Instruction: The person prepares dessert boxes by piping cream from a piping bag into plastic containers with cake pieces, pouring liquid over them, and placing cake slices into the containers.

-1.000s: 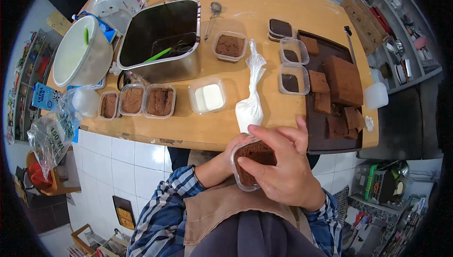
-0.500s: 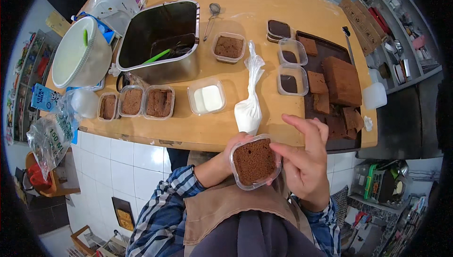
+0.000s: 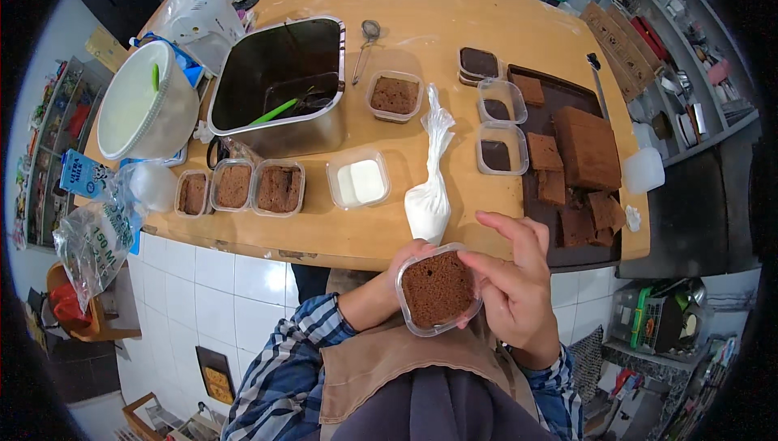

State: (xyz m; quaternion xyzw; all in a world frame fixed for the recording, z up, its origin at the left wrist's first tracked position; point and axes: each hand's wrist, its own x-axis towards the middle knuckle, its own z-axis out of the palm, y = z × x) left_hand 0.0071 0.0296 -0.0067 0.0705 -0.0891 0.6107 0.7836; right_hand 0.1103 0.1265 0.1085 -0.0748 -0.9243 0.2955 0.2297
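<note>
An open lane runs between piping bag [image 3: 428,209] and tray [image 3: 545,247], narrowed by clear tubs [image 3: 517,156].

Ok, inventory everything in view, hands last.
Held cake cup: 1, clear, lower centre
Piping bag: 1, white, front centre
Tray: 1, dark brown, right
Cake pieces: several, brown, on tray
Dark-filled cups: at least 3, clear, beside tray
White-filled cup: 1, clear, centre
Other cake cups: 4, clear, left and centre
Tub: 1, silver, left
Bucket: 1, white, far left
Strainer: 1, silver, beside tub
Carton: 1, blue, far left
Table: 1, tan, centre
Background clutter: uncounted, mixed, around table
Left hand: 1, blue-sleeved, holding cup
Right hand: 1, blue-sleeved, at cup's rim
</note>
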